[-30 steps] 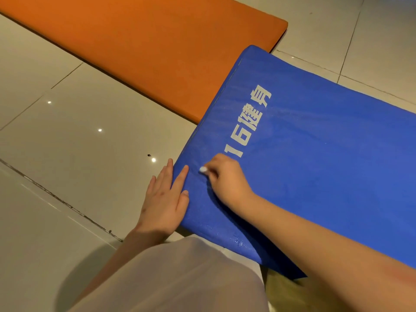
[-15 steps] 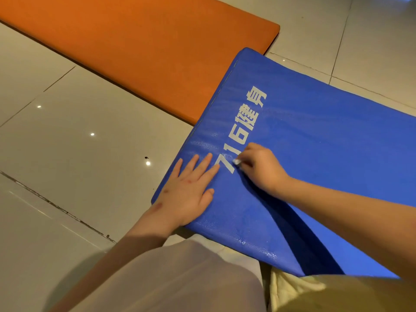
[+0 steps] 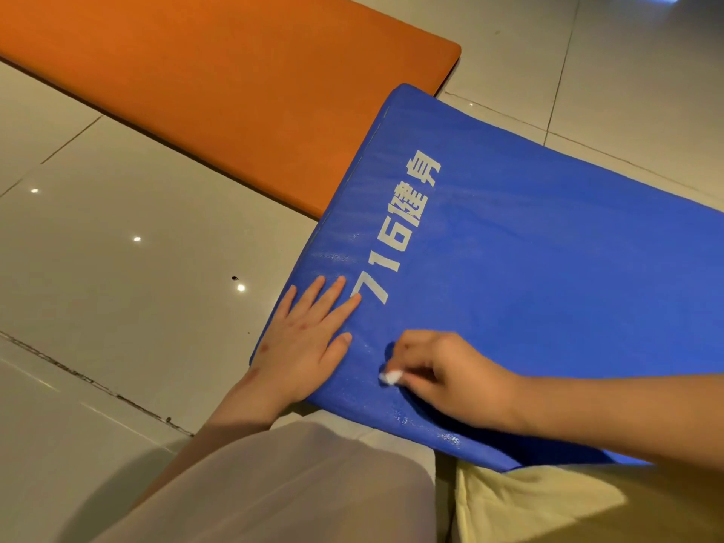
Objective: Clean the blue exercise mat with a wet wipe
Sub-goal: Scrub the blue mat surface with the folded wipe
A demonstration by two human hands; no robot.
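Likely light, soft and prone to sliding on the tiled floor (image 3: 117, 268), the blue exercise mat (image 3: 548, 288) is pinned by the flat fingers of the left hand (image 3: 305, 346), while curled fingers of the right hand (image 3: 450, 378) pinch the wadded wet wipe (image 3: 390, 377).

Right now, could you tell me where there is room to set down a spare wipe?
The blue mat is bare right of its white lettering, as are floor tiles left of it. Crowded near corner: left hand flat, right hand pinching the wet wipe.

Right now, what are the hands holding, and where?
The right hand pinches a wadded wipe in its fingertips, one end poking out. The left hand lies flat on the mat, holding nothing.
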